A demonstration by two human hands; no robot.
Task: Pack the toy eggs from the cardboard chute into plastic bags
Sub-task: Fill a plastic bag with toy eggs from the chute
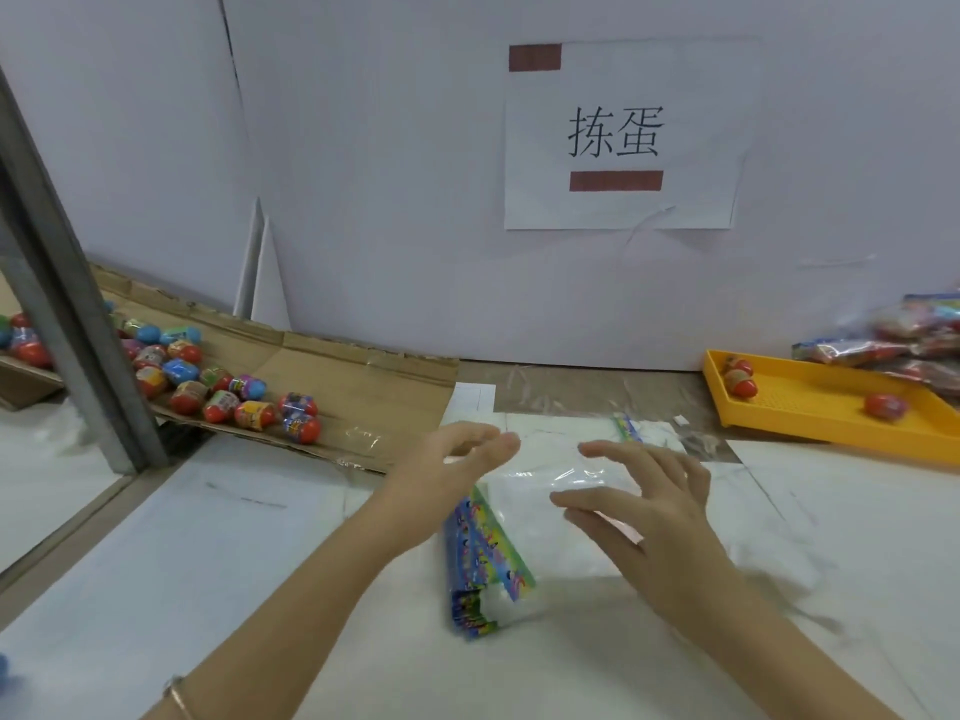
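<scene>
Well to the left of the left hand (457, 459), the toy eggs (223, 392) are lying bunched on the cardboard chute (363, 376). There are roughly twenty, but a metal post (78, 314) is hiding some, so I cannot give an exact count. The left hand is hovering open with its fingers straight, holding nothing. It is the nearer hand to the eggs, which are sitting beyond it and to its left. Under and between both hands, one stack of plastic bags (519, 563) is lying flat, its printed header strip running along the left edge, away from the person. The right hand (660, 506) is spreading open over the clear top bag and gripping nothing; I cannot tell whether its fingertips are touching it. To the right of that hand, a yellow tray (831, 407) is holding three eggs, and a heap of filled bags (893, 340) is resting on its far corner.
</scene>
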